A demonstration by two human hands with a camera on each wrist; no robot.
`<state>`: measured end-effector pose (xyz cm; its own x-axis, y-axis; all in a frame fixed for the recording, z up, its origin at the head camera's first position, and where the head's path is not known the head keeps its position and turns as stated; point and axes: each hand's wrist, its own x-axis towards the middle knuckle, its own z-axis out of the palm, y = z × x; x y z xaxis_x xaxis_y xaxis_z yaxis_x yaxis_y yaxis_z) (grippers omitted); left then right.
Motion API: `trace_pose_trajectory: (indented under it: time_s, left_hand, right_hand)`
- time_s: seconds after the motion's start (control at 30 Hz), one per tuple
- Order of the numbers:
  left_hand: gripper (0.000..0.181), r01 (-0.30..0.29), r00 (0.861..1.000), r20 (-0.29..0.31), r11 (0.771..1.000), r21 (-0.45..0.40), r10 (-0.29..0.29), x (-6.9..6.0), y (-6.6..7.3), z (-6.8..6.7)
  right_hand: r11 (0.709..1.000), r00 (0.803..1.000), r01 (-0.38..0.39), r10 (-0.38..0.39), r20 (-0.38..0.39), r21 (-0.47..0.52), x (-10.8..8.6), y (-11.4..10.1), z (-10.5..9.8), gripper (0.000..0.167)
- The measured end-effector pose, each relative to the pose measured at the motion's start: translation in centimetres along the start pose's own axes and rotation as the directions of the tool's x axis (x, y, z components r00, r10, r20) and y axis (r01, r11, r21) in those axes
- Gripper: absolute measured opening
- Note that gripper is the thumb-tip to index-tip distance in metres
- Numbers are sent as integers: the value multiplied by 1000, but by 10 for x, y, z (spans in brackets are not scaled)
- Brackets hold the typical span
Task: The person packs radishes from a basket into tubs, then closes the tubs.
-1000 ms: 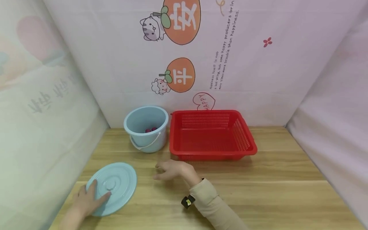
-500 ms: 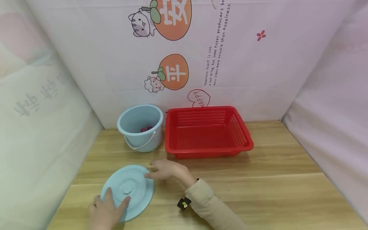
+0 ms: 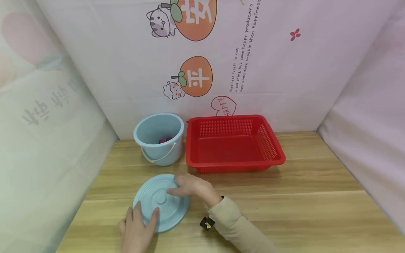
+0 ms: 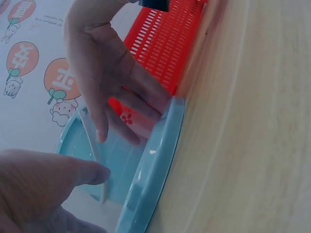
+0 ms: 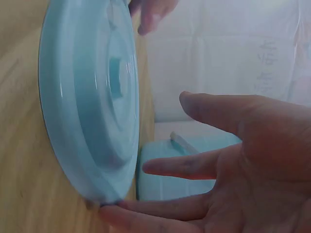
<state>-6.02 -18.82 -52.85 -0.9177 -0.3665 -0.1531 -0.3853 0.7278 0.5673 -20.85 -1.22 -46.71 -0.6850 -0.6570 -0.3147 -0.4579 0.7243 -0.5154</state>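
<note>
A light blue round lid with a small central knob lies knob side up on the wooden table. At its near left side, my left hand touches it with fingers spread and the thumb over its top. My right hand reaches to the lid's far right edge; in the right wrist view its fingers are extended, with fingertips against the rim, and the thumb stands apart. Behind the lid stands a light blue bucket without a cover, its white handle hanging down in front. A few dark red round items show inside it.
A red plastic basket with perforated sides stands right of the bucket, close beside it. White printed cloth walls off the back and both sides of the wooden table.
The lid has slid right across the table together with my left hand, and now lies under my right hand's fingers. Bucket and basket stay where they were; the head view shifts slightly.
</note>
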Motion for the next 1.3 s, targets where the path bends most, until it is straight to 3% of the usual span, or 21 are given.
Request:
trace_pose_trajectory:
  time_s: [0.1,0.23,0.33,0.43,0.53,0.63,0.7,0.83,0.97,1.03,1.1,1.2,1.27,1.3]
  left_hand:
    - [89,-42,995,-92,996,-74,36,0,0,1]
    - [75,-65,974,-226,985,-159,28,-4,-5,-1]
    - [76,-29,971,-237,982,-185,-16,-9,-7,-2]
    - [79,-4,972,-232,976,-216,-47,-13,-5,-3]
    - [79,20,967,-243,971,-237,-80,-16,-2,-2]
    - [75,32,950,-293,966,-257,-109,-20,0,-1]
    - [70,30,925,-356,959,-283,-134,-25,1,0]
    - [63,51,847,-492,952,-301,-202,-39,2,-3]
    - [58,51,768,-591,943,-328,-247,-55,16,-9]
    - [54,-11,717,-656,937,-349,-236,-60,26,-12]
    - [49,-108,657,-733,940,-324,-177,-61,33,-16]
    - [47,-212,614,-782,933,-292,-105,-58,39,-23]
    - [47,-269,613,-788,920,-284,-64,-53,42,-26]
    - [47,-280,626,-778,915,-290,-55,-51,43,-27]
  right_hand:
    - [999,999,36,-37,11,29,0,2,-3,71]
    - [980,995,93,-95,6,178,2,10,-7,70]
    - [956,991,131,-132,-16,261,3,14,-8,68]
    - [950,990,139,-133,-39,278,1,14,-9,66]
    - [959,992,123,-113,-55,254,-3,8,-8,66]
    - [979,993,98,-86,-75,177,-8,-2,-6,66]
    - [992,993,82,-73,-93,100,-15,-11,-5,65]
    - [997,991,57,-63,-120,-59,-38,-36,-10,60]
    - [991,983,32,-54,-173,-126,-68,-56,-18,55]
    - [988,972,39,-72,-222,-151,-81,-60,-22,56]
    - [981,952,49,-102,-288,-186,-89,-63,-24,59]
    - [970,907,61,-153,-393,-236,-96,-63,-27,61]
    - [963,874,62,-180,-452,-264,-97,-61,-28,57]
    - [960,860,60,-189,-474,-274,-96,-60,-29,55]
